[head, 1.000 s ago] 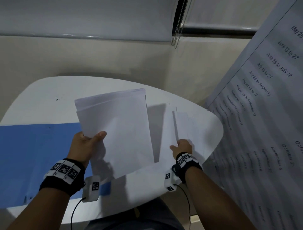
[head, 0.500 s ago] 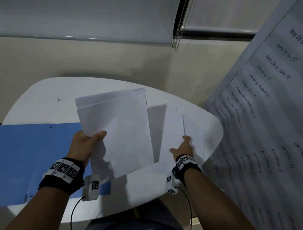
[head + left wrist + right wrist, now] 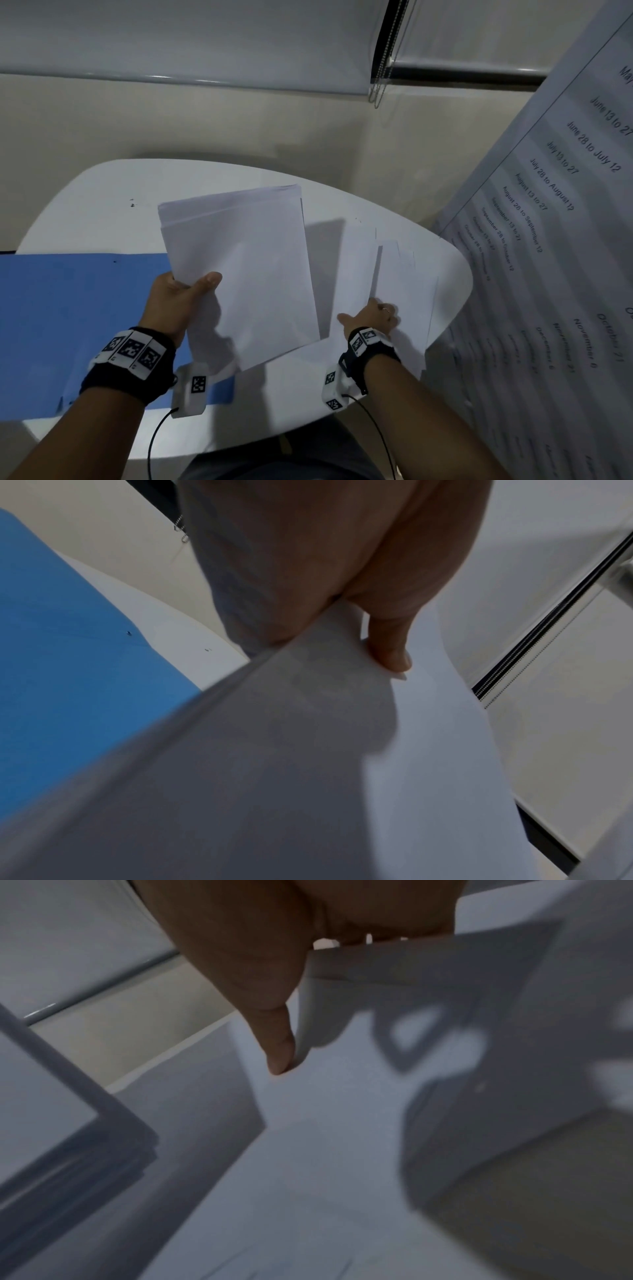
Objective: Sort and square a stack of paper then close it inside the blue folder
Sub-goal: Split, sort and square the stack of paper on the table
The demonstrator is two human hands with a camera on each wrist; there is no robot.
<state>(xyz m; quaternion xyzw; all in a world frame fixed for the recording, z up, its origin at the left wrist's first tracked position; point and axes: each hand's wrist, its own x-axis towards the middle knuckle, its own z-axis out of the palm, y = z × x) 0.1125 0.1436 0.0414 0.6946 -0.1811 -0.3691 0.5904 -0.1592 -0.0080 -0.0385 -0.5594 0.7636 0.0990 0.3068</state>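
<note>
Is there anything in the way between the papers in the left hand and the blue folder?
Nothing visible is in the way. The left hand holds the stack of paper in the air, right beside the blue folder, which lies flat on the table. The folder's blue surface looks bare.

An office, it seems: a white rounded counter (image 3: 85,212), a roller blind (image 3: 205,44) with bead chain across the top, and a printed date schedule (image 3: 548,205) at right.

White paper stack (image 3: 239,274) above open blue folder (image 3: 78,318)
</note>
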